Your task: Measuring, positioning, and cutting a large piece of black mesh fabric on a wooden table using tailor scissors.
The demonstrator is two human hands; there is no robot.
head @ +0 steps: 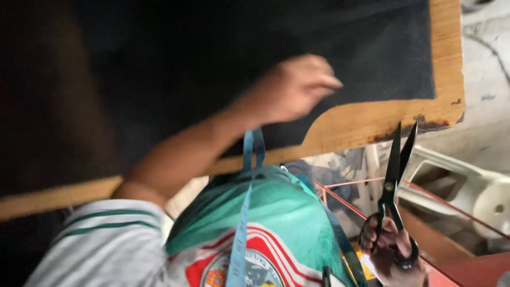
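A wooden bench fills the upper view, mostly covered by dark fabric whose left side sinks into shadow. The left hand, blurred, lies on the fabric at its cut edge, fingers loosely curled. Off the bench, the right hand, partly cut off below, grips black scissors, blades slightly parted, pointing up. A blue measuring tape hangs down the chest.
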